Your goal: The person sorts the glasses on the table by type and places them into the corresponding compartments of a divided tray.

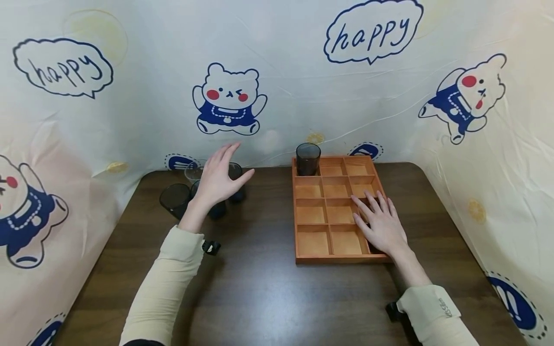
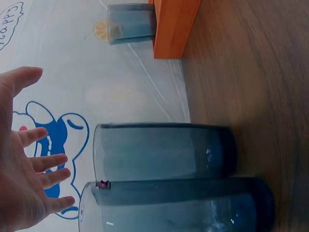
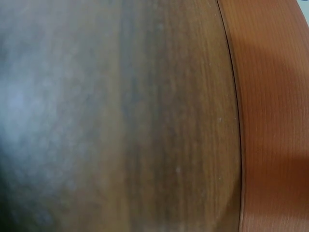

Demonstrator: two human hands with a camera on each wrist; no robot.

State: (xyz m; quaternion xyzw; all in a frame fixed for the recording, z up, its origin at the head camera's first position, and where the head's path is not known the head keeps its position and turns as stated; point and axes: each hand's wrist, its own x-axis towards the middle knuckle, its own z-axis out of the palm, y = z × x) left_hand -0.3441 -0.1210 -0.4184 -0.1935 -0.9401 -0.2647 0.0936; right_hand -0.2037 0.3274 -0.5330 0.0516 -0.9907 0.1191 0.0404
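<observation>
My left hand point(image 1: 218, 178) hovers over a group of dark tinted glasses at the back left of the table, fingers spread and thumb out, with nothing in it. One glass point(image 1: 173, 199) shows left of the wrist, and another point(image 1: 235, 185) stands beyond the thumb. The left wrist view has two tall blue-tinted glasses point(image 2: 164, 152) side by side near the open palm. My right hand point(image 1: 383, 226) rests on the right side of a wooden divided tray point(image 1: 344, 259), fingers extended over its compartments. A single dark glass point(image 1: 308, 161) stands in the tray's back left compartment.
A brown wooden table point(image 1: 259, 288) carries everything, with a printed cloth point(image 1: 285, 96) hanging behind and at both sides. At the back left, a clear rim point(image 1: 193, 168) shows among the dark glasses. Close by the right wrist camera is the tray's outer wall point(image 3: 275, 121).
</observation>
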